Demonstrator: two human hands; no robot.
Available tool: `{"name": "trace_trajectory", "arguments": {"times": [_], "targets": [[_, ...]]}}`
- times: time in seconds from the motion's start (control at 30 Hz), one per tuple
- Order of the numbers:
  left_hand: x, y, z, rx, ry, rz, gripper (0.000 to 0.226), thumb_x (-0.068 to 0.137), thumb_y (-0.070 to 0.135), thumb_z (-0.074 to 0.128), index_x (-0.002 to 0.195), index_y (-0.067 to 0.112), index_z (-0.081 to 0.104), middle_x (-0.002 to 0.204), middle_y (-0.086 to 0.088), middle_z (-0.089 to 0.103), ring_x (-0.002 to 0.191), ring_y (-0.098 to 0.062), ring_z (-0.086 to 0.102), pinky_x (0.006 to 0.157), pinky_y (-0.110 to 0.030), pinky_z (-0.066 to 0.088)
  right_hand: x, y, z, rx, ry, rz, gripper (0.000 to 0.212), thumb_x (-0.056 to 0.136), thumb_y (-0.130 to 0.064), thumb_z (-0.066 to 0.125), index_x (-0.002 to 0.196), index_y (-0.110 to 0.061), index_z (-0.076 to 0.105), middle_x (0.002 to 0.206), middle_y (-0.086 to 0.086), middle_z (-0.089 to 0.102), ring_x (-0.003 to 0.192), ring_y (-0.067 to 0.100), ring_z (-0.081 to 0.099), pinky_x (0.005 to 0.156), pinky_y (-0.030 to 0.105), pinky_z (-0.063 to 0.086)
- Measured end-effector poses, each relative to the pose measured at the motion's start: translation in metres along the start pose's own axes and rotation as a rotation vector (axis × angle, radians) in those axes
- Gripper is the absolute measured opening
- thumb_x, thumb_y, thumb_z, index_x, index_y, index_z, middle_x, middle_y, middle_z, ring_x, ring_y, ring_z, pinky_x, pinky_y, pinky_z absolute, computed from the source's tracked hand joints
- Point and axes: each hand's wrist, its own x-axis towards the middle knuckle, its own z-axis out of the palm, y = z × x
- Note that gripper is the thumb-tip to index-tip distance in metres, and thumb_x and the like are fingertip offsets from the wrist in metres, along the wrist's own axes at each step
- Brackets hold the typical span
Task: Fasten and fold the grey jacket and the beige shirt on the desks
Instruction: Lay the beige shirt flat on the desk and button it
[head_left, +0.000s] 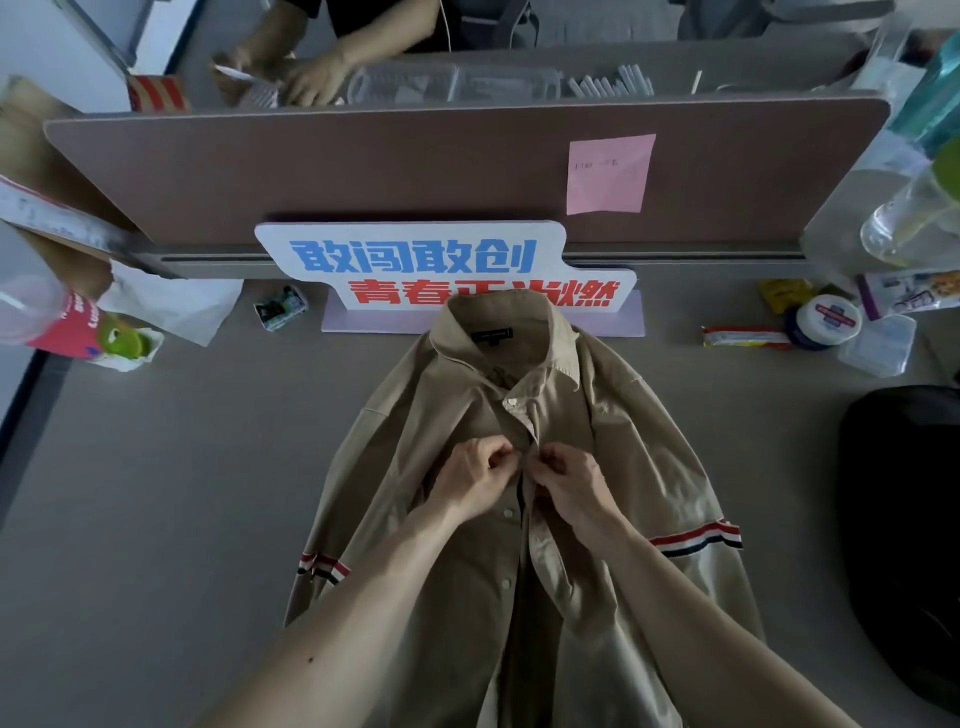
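**Buttoning the shirt, upper chest**

The shirt (649, 467) is lying front-up on the middle of the worktop (182, 493). Its collar (498, 322) is pointing to 12 o'clock and its hem is running off toward 6. The striped sleeves are spreading out toward 4 and 8 o'clock.

The left hand (475, 480) and right hand (571, 486) are meeting at the front opening, just below the collar. Each grip is pinching one edge of the shirt's front, the left from 9 o'clock and the right from 3 o'clock, with fingertips almost touching. The button they are working on is hidden under the fingers, so whether it is through its hole cannot be told.

Toward 6 o'clock from the hands, two buttons (508, 513) are showing on the left edge and the front is gaping open there. So fastening seems to be at an early stage, and folding is not yet begun. No jacket is showing in view.

The next move is probably calling for both grips to slide toward 6 o'clock to the next button. They would need to be lining up the two edges so the right hole meets it and pulling the cloth flat.
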Motion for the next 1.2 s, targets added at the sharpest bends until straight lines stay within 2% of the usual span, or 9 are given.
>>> {"name": "trace_trajectory", "arguments": {"times": [0.17,0.3,0.4,0.57,0.7,0.8,0.9,1.07,1.2], "targets": [[-0.013,0.004,-0.004,-0.028,0.029,0.039,0.023,0.094,0.028,0.059,0.076,0.014,0.060,0.067,0.001,0.064,0.063,-0.013,0.061,0.063,-0.029,0.044,-0.005,0.001,-0.007,0.128,-0.040,-0.035,0.015,0.090,-0.010,0.068,0.076,-0.015,0.070,0.060,-0.009,0.065,0.056,0.003,0.056,0.054,0.020,0.046],[-0.019,0.010,-0.006,-0.035,0.042,0.045,0.021,0.094,0.023,0.061,0.076,0.014,0.059,0.065,0.007,0.061,0.062,-0.007,0.058,0.062,-0.019,0.042,-0.009,0.003,-0.008,0.245,-0.104,-0.033,0.010,0.091,-0.015,0.069,0.086,-0.008,0.075,0.078,0.014,0.072,0.069,0.019,0.061,0.064,0.035,0.051],[-0.023,0.017,-0.009,-0.012,0.043,0.067,0.022,0.095,0.021,0.061,0.073,0.019,0.057,0.061,0.011,0.057,0.059,-0.001,0.053,0.059,-0.013,0.037,-0.010,0.004,-0.009,0.314,-0.126,0.002,0.009,0.090,-0.010,0.068,0.086,-0.005,0.073,0.076,0.016,0.069,0.070,0.028,0.059,0.067,0.040,0.050],[-0.030,0.024,-0.010,0.045,0.034,0.079,0.015,0.093,0.018,0.060,0.078,0.013,0.060,0.068,0.000,0.064,0.062,-0.010,0.056,0.062,-0.020,0.040,-0.015,0.003,-0.018,0.388,-0.226,-0.009,0.009,0.090,-0.003,0.066,0.090,0.006,0.065,0.075,0.014,0.066,0.067,0.023,0.061,0.062,0.029,0.053],[-0.034,0.027,-0.011,0.053,0.013,0.069,0.014,0.090,0.014,0.058,0.078,0.007,0.057,0.071,-0.006,0.066,0.068,-0.018,0.062,0.066,-0.031,0.045,-0.022,-0.004,-0.024,0.299,-0.226,-0.079,0.008,0.091,0.001,0.063,0.090,0.007,0.068,0.077,0.016,0.067,0.069,0.022,0.062,0.065,0.029,0.053],[-0.036,0.027,-0.012,0.054,0.025,0.068,0.017,0.089,0.018,0.056,0.078,0.005,0.056,0.070,-0.009,0.065,0.067,-0.022,0.062,0.066,-0.036,0.046,-0.024,-0.006,-0.022,0.277,-0.205,-0.108,0.011,0.090,0.003,0.061,0.093,0.006,0.071,0.082,0.025,0.069,0.074,0.026,0.062,0.072,0.038,0.051],[-0.039,0.031,-0.013,0.063,0.037,0.074,0.020,0.086,0.023,0.053,0.077,0.006,0.056,0.069,-0.008,0.064,0.067,-0.023,0.062,0.066,-0.036,0.046,-0.026,-0.005,-0.019,0.245,-0.173,-0.121,0.014,0.089,0.004,0.062,0.091,-0.002,0.075,0.077,0.010,0.071,0.071,0.015,0.062,0.071,0.032,0.050],[-0.043,0.036,-0.015,0.065,0.063,0.098,0.018,0.094,0.016,0.059,0.077,0.008,0.057,0.066,-0.005,0.063,0.057,-0.007,0.053,0.057,-0.018,0.038,-0.026,-0.004,-0.015,0.137,-0.071,-0.170,0.013,0.085,0.003,0.067,0.088,-0.005,0.078,0.076,0.007,0.071,0.070,0.009,0.058,0.068,0.029,0.046],[-0.046,0.039,-0.019,0.080,0.046,0.120,0.018,0.095,0.013,0.059,0.078,0.007,0.060,0.063,0.005,0.062,0.057,0.001,0.056,0.057,-0.009,0.036,-0.032,-0.007,-0.015,0.150,-0.035,-0.185,0.007,0.086,-0.001,0.069,0.084,0.001,0.075,0.082,0.025,0.070,0.069,0.012,0.054,0.065,0.029,0.042]]}}
